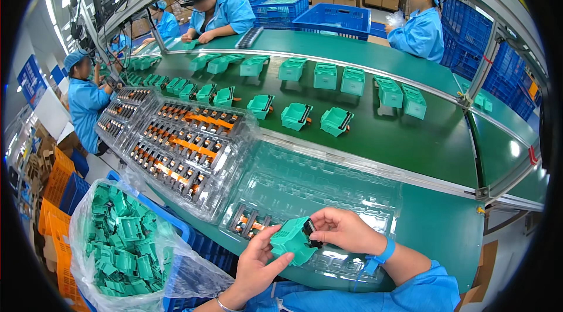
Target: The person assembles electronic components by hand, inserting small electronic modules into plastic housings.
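Observation:
My left hand point(261, 260) grips a green plastic housing point(288, 240) from its left and lower sides, above the near edge of the green table. On the housing's right side my right hand point(343, 231) pinches a small black part point(309, 229) against it; whether that part is seated cannot be made out. A blue band point(381, 256) circles my right wrist. Beneath my hands lies a transparent plastic tray point(375, 206), and a few black and orange parts point(249, 222) stand in it just left of the housing.
Stacked transparent trays point(193, 142) of black and orange parts stand to the left. A bagged heap of green housings point(126, 253) fills a blue crate at lower left. Green housings stand in two rows on the conveyor point(410, 148). Several co-workers point(220, 13) work beyond, near blue crates point(334, 17).

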Demonstrator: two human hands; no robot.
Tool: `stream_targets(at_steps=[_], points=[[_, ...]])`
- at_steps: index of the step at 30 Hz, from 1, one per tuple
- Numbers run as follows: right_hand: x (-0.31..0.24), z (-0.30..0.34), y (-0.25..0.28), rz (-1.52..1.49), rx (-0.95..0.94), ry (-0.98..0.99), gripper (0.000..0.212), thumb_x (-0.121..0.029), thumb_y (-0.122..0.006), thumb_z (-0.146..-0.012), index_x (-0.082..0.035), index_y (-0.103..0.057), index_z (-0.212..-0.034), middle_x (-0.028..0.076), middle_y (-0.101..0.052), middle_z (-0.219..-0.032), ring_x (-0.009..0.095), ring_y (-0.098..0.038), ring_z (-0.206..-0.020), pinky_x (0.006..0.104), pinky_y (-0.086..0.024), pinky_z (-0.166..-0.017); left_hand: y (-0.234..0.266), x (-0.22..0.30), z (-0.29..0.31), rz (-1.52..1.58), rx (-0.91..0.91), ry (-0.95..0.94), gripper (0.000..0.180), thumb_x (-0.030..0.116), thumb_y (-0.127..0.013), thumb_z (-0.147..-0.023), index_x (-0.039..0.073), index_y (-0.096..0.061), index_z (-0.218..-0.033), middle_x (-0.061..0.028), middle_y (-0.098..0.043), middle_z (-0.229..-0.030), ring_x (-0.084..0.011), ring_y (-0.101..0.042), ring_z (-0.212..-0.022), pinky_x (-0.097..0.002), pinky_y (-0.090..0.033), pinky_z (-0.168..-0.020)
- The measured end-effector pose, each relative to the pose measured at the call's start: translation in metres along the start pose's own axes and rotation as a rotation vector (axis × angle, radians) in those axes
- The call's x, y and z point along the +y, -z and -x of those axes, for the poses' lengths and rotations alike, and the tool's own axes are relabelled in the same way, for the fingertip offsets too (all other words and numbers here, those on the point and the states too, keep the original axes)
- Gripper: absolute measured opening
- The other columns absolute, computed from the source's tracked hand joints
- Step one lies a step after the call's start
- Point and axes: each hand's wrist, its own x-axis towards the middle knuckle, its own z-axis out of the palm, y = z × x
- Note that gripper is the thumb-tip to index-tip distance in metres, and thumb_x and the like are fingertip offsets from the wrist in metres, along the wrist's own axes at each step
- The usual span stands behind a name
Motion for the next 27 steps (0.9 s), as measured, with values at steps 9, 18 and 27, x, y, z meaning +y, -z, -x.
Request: stream_targets(at_steps=[9,18,27], points=[[-0.014,0.002,0.006,0.055,-0.083,-0.128,0.013,-0.006,-0.067,-0.082,0.001,-0.059,-0.090,0.005,-0.064,-0.085,0.009,-0.061,-0.078,0.0218,-0.050,-0.068,-0.003,-0.001,0.000,0.080,-0.035,-0.008,0.058,-0.004,-0.063,-0.082,-0.003,-0.033,-0.132,-0.0174,-0.050,-0.121,-0.0201,-0.053,-0.110,-0.0307,-0.047,-0.090],[-0.039,0.002,0.062,0.003,0.461,0.113,0.012,-0.005,-0.069,-0.078,-0.001,-0.060,-0.084,0.007,-0.065,-0.078,0.011,-0.062,-0.066,0.0248,-0.052,-0.054,0.029,0.043,0.050,-0.249,0.003,-0.257,0.043,-0.007,-0.053,-0.083,-0.003,-0.043,-0.125,-0.0182,-0.051,-0.121,-0.0274,-0.056,-0.105,-0.0381,-0.047,-0.090],[0.001,-0.067,0.183,0.129,0.862,-0.076,0.016,-0.013,-0.067,-0.077,-0.003,-0.054,-0.074,0.001,-0.049,-0.063,0.011,-0.051,-0.053,0.0314,-0.055,-0.046,0.142,0.079,0.112,-0.498,0.750,-0.266,0.015,-0.002,-0.055,-0.085,-0.005,-0.059,-0.100,-0.0114,-0.064,-0.093,-0.0169,-0.060,-0.085,-0.0276,-0.048,-0.076]])
